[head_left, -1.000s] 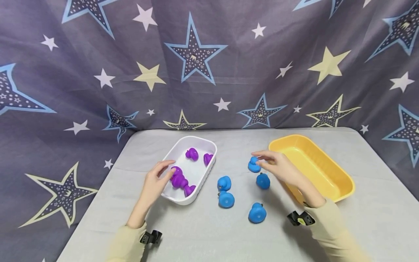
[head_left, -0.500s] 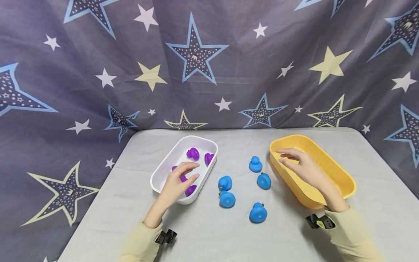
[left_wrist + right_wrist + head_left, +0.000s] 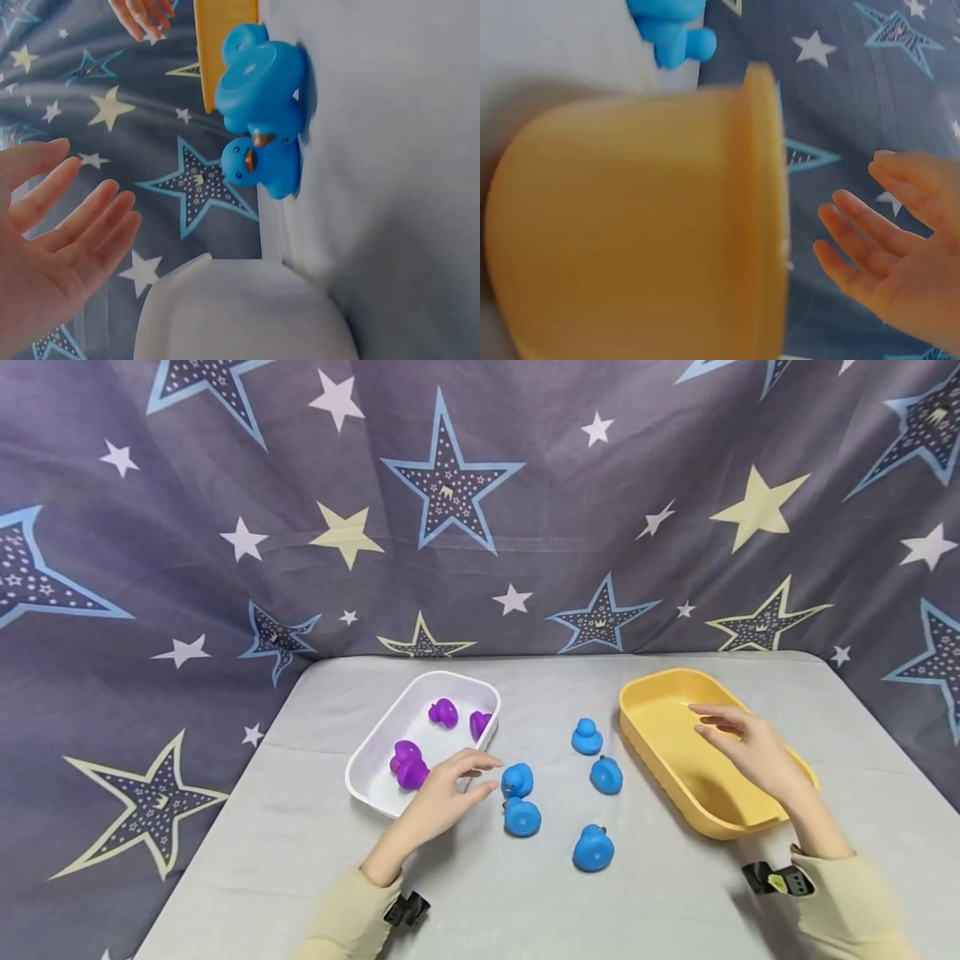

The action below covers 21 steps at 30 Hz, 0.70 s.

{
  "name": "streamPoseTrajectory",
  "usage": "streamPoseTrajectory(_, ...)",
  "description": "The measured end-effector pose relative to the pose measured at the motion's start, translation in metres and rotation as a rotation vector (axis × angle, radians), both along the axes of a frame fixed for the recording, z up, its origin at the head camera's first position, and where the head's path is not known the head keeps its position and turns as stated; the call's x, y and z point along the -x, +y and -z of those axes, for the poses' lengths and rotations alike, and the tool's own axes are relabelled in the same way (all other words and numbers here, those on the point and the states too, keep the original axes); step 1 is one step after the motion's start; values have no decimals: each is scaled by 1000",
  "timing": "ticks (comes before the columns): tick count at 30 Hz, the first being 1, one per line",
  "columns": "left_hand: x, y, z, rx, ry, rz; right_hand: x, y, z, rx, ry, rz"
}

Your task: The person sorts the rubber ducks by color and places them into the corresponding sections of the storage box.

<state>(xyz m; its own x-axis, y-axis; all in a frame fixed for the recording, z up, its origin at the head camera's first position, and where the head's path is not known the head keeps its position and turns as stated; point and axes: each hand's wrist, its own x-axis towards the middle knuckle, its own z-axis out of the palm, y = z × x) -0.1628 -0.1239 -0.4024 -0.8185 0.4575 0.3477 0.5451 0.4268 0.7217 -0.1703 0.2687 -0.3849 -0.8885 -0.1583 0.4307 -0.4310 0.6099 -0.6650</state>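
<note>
My left hand [image 3: 442,797] hovers past the right edge of the white basin [image 3: 367,752], fingers loosely bent and holding nothing. Its fingertips are close to a blue toy duck [image 3: 517,780], with a second blue duck [image 3: 522,817] tipped over beside it. In the left wrist view that tipped duck [image 3: 262,82] shows its flat round base. Over the yellow basin [image 3: 652,752] hangs my right hand [image 3: 757,756], empty, with its fingers relaxed. Purple ducks lie in the white basin, among them one near its far end [image 3: 444,713] and a pair [image 3: 408,765] partly beside my left hand.
Between the basins stand more blue ducks: one upright [image 3: 587,737], one tipped [image 3: 606,774] and one nearer the front [image 3: 593,848]. A star-patterned curtain [image 3: 480,577] rises behind the pale cloth-covered table [image 3: 525,910].
My left hand has moved right, from over the purple ducks to the blue ones. My right hand has moved right, away from the upright blue duck to above the yellow basin.
</note>
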Motion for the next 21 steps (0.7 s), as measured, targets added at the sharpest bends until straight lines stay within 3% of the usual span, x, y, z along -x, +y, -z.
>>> streamPoseTrajectory(8, -4, 7, 8, 83, -50, 89, -2, 23, 7, 30, 16, 66)
streamPoseTrajectory(16, -9, 11, 15, 170, -123, 100, -4, 42, 13, 12, 9, 115)
streamPoseTrajectory(21, -10, 15, 18, 228, -101, 111, -6, 55, 18, -21, -5, 175)
